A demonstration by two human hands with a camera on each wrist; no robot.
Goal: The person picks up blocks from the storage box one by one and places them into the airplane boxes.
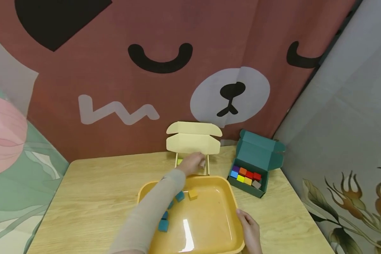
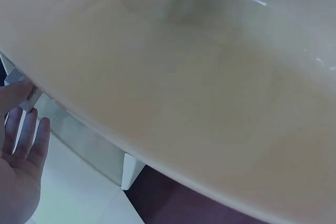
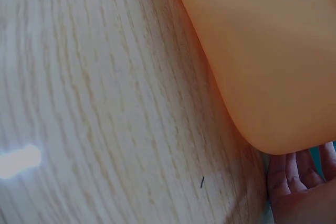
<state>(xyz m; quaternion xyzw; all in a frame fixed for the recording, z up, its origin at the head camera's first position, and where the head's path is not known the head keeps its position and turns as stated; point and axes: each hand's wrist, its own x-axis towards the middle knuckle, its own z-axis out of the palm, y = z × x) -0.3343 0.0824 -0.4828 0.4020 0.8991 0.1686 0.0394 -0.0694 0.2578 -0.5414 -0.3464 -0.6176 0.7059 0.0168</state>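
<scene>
My left hand (image 1: 192,163) reaches into a cream cardboard box (image 1: 193,144) with its lid raised. Between thumb and fingers it pinches a greyish block (image 2: 32,98), and the other fingers spread out in the left wrist view. My right hand (image 1: 250,229) holds the right rim of a yellow-orange plastic tray (image 1: 237,201); in the right wrist view its fingertips pass out of sight behind the tray's wall. Several blue cubes (image 1: 163,225) lie along the tray's left side, partly covered by my left sleeve. One yellow cube (image 1: 192,194) sits near the tray's far wall.
A dark green box (image 1: 262,192), lid up, stands right of the cream one, with several coloured cubes (image 1: 240,178) inside. A yellow-green block (image 1: 179,161) shows in the cream box. The wooden table (image 1: 92,197) ends at a curtain (image 1: 114,141) with a bear face.
</scene>
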